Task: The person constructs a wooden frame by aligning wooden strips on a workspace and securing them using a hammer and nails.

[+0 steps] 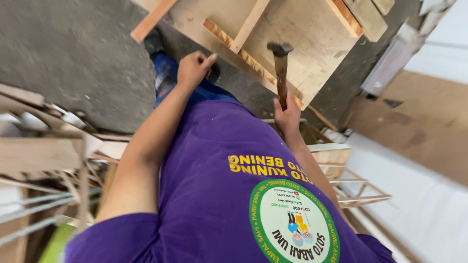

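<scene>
My right hand [287, 116] grips the lower end of a hammer's brown wooden handle. The hammer [281, 68] stands upright, its dark metal head raised over a pale plywood panel [297, 34] that has wooden battens fixed across it. My left hand [194, 68] reaches forward with its fingers curled shut at the panel's lower edge, next to a batten. I cannot see anything between those fingers. My purple shirt fills the lower middle of the view.
Grey concrete floor [73, 53] lies at the upper left. Stacked wooden frames and slats [44, 160] crowd the left side. More thin wooden frames [353, 187] sit at the right, beside white sheets [424, 209] and a brown board [419, 131].
</scene>
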